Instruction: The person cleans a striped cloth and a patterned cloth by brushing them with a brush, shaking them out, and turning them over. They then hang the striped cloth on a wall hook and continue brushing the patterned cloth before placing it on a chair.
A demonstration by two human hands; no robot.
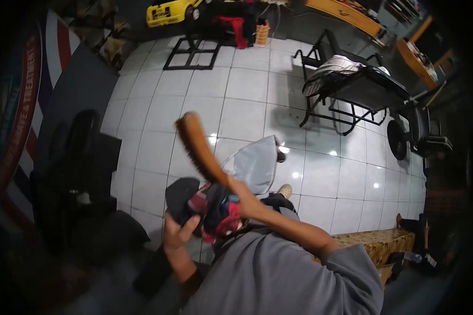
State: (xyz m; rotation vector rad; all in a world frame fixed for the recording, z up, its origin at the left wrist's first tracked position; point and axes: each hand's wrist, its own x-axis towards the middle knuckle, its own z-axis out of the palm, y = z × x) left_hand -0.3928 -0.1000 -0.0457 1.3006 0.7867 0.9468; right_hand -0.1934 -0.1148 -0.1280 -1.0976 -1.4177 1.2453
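A wooden brush (pixel 202 149) with dark bristles points up and to the left from my right hand (pixel 242 198), whose fingers are wrapped round its lower end. My left hand (pixel 180 233) grips a dark cap (pixel 182 200) from below, thumb over its edge. Beside the cap, between my hands, is a bunched red, black and pink cloth item (pixel 222 216); its exact shape is unclear. Behind the brush handle a light grey cloth (pixel 255 164) hangs or lies close to my right hand.
White floor tiles (pixel 242 94) stretch ahead. Black-framed chairs (pixel 370 89) stand at the upper right, a yellow toy car (pixel 168 13) at the top. A patterned bench (pixel 370 241) is at the lower right, with part of a person (pixel 416 227) beyond it.
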